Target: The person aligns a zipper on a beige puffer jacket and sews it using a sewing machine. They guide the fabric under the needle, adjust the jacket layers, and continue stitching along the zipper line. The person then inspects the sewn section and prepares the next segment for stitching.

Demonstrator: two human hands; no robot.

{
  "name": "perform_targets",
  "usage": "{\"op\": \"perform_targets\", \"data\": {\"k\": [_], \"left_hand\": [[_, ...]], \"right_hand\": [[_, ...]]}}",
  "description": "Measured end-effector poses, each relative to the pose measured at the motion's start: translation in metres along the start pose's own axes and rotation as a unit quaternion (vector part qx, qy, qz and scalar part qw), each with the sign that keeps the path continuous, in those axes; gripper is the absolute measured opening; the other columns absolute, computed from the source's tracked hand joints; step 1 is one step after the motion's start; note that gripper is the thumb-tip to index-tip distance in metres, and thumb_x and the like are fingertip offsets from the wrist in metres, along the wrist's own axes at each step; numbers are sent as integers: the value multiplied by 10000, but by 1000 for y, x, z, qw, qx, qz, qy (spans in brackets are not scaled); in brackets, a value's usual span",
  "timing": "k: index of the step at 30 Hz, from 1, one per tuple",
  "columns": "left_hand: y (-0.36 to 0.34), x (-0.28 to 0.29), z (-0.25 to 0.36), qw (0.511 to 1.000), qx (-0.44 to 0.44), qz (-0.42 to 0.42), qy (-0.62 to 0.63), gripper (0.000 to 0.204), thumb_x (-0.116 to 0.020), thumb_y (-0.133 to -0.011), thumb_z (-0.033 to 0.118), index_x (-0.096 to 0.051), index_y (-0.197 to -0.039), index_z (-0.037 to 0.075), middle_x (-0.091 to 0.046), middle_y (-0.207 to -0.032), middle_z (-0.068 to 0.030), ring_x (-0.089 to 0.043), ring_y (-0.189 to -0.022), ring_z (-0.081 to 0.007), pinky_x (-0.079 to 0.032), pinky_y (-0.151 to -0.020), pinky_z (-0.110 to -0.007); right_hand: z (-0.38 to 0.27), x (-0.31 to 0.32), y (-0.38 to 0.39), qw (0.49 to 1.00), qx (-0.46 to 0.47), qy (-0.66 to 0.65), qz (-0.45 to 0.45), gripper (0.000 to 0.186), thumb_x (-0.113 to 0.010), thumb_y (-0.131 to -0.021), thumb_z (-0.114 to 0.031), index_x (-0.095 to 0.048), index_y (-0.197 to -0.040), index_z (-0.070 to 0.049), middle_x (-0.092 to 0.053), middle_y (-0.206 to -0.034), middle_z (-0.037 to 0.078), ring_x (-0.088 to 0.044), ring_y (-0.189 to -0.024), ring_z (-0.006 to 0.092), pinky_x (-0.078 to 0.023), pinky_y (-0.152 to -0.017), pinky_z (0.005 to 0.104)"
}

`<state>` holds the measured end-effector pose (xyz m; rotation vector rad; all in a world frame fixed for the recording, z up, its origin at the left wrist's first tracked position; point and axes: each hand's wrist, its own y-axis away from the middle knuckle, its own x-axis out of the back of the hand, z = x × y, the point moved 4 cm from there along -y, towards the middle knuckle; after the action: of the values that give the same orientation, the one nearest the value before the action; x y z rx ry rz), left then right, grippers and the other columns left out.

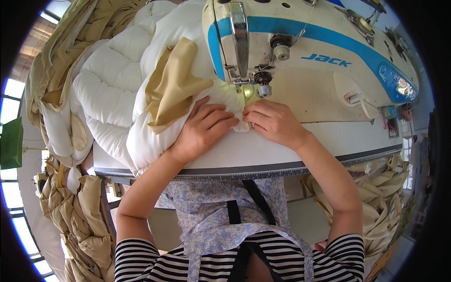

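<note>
A puffy white padded garment piece (112, 61) lies bunched on the sewing machine table, one edge running under the needle area of a white and blue sewing machine (291, 56). My left hand (204, 127) rests over this white fabric with bent fingers closed on it, left of the lit presser foot (244, 90). Just in front of the foot, my right hand (272, 121) pinches the fabric's edge with its fingers together; the thumb is mostly hidden. A loose tan cloth flap (176, 84) folds over the white padding beside my left hand.
Heaps of tan fabric hang at the far left (82, 28), lower left (77, 211) and lower right (376, 202). A ruler strip (225, 174) follows the table's front edge. Small tools (390, 120) sit by the machine's right end. A green panel (11, 143) stands out left.
</note>
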<state>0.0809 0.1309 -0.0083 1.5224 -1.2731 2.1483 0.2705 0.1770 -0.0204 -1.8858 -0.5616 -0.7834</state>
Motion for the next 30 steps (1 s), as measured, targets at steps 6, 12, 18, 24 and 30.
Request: {"op": "perform_targets", "data": {"k": [6,12,18,24,30], "left_hand": [[-18,7,29,995,86,14,-52,380,-791,-739,99,-652,-1091,123,-651,-1125,-31,-624,-1104,-263,-469,-1001,-476],[-27,-4,20,982,130,113,71,232,-781,-777,49,-655,-970,75,-627,-912,-63,-609,-830,-283,-478,-742,-393],[-22,-8,6,949,217,139,178,169,-760,-801,31,-667,-941,45,-654,-892,-93,-639,-824,-300,-494,-746,-406],[-24,-10,6,952,227,129,160,167,-764,-812,58,-678,-955,52,-661,-911,-91,-650,-850,-302,-517,-765,-381],[-22,-13,2,945,240,121,188,170,-760,-816,53,-681,-966,60,-661,-905,-94,-647,-842,-307,-516,-748,-380]], "right_hand": [[7,1,1,994,-79,-78,12,188,-711,-735,0,-645,-893,-78,-640,-926,32,-655,-820,239,-559,-696,368],[14,1,-3,975,-171,-144,12,149,-711,-774,-28,-658,-906,-70,-636,-862,64,-655,-777,255,-539,-677,366],[19,1,-4,936,-280,-214,-5,155,-755,-821,-99,-662,-927,-37,-669,-856,88,-677,-749,214,-535,-692,333],[22,-1,-3,927,-293,-234,8,178,-764,-823,-122,-668,-941,-30,-687,-856,89,-688,-751,212,-539,-697,333],[20,-2,-4,933,-284,-220,10,181,-760,-829,-128,-664,-940,-21,-681,-867,96,-684,-742,216,-536,-684,339]]}}
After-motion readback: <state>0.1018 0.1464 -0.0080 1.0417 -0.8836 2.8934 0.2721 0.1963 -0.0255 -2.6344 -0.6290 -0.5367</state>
